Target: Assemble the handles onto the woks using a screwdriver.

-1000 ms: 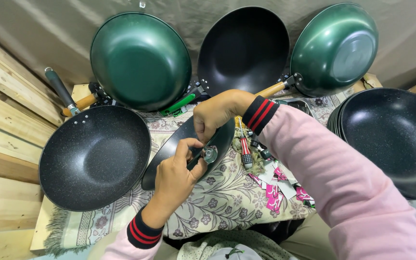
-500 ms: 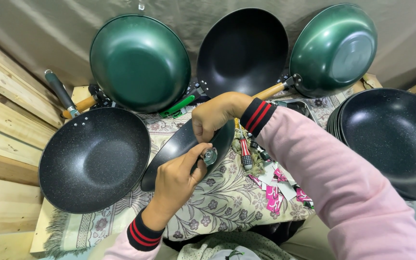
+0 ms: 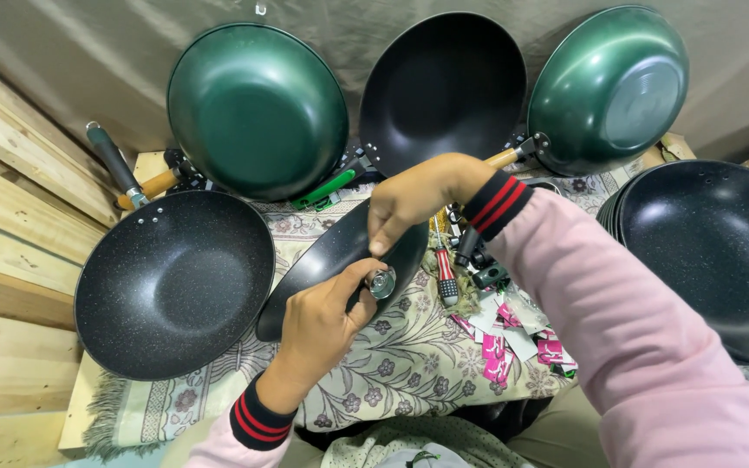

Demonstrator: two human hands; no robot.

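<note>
the left hand [image 3: 322, 325] pinches a small metal fitting [image 3: 381, 282] against the rim of a black pan [image 3: 331, 260] held on edge over the floral cloth [image 3: 392, 364]; the right hand [image 3: 418, 195] grips the rim above. fitting step, it seems; next needs steady alignment.

Two green woks [image 3: 257, 108], four black [image 3: 175, 282].

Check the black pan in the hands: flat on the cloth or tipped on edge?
Tipped on edge. The black pan shows only a thin ellipse, right hand on its upper rim, left hand at a metal fitting.
</note>
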